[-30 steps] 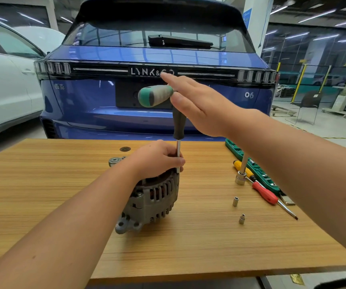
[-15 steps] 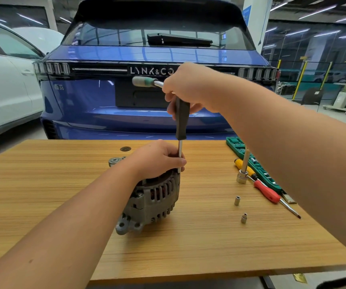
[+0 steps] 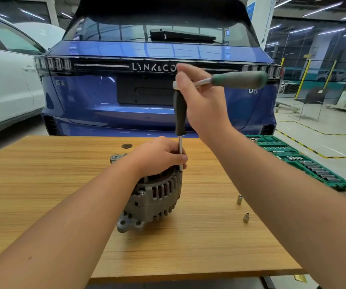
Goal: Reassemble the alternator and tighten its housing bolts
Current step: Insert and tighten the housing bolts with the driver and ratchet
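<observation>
A grey alternator [image 3: 155, 201] stands on edge in the middle of the wooden table [image 3: 42, 184]. My left hand [image 3: 159, 156] rests on its top and pinches the steel shaft of an upright driver with a black grip [image 3: 179, 113]. A ratchet with a green handle [image 3: 238, 79] sits across the driver's top and points right. My right hand [image 3: 201, 101] holds the ratchet at its head, fingers around the top of the driver. The bolt under the shaft is hidden by my left hand.
Two small sockets [image 3: 239, 199] [image 3: 246, 217] stand on the table right of the alternator. A green socket set case [image 3: 305, 161] lies at the table's right edge. A grey pulley [image 3: 116, 157] sits behind the alternator. A blue car [image 3: 147, 90] stands beyond the table.
The green ratchet handle has swung from pointing left to pointing right. My right hand turned with it. My left hand and the alternator stayed put.
</observation>
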